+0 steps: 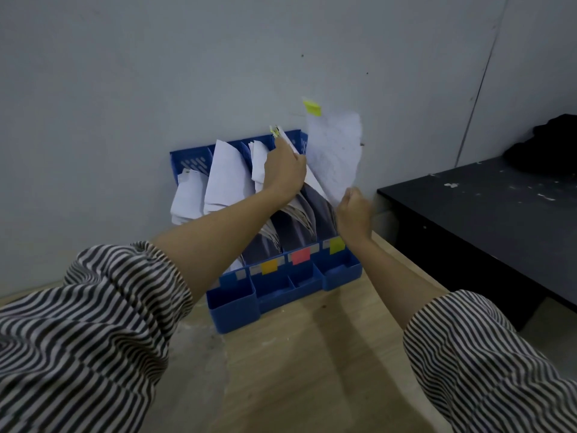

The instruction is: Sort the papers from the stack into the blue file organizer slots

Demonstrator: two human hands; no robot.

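Observation:
The blue file organizer [274, 282] stands against the wall on a wooden table, its slots holding white papers. Coloured labels mark its front: orange, red and yellow-green. My left hand [282, 170] reaches into the slots and grips a bundle of papers with yellow tabs [282, 137], pulling it leftward. My right hand [352, 210] pinches the lower edge of a white sheet with a yellow sticky tab [335, 151], held upright above the rightmost slot. Both forearms wear striped sleeves.
A grey wall [156, 73] rises directly behind the organizer. A black table [484, 207] stands at the right with a dark bundle [549, 142] on it. Bare wooden tabletop [306, 354] lies in front of the organizer.

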